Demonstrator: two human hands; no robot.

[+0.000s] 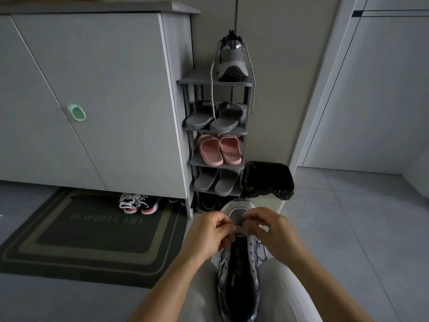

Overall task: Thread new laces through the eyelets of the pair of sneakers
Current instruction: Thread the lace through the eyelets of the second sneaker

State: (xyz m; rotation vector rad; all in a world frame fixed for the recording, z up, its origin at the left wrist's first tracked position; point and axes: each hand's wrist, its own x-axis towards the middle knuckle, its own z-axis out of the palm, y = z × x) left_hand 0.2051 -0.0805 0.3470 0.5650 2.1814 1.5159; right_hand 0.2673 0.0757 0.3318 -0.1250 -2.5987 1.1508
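A grey and white sneaker [239,275] lies between my knees, toe pointing away, tongue open and dark inside. My left hand [209,231] and my right hand [269,228] hover over its front eyelets, fingers curled and pinching a pale lace [241,233] that runs across the toe end. The second sneaker [232,60] of the pair stands on top of the shoe rack, its speckled lace [212,94] hanging down both sides.
A narrow grey shoe rack [216,133] holds grey and pink slippers. A bin with a black bag [267,180] stands to its right. A grey cabinet [92,89] fills the left, with a dark doormat [92,233] and other sneakers [139,203] below it.
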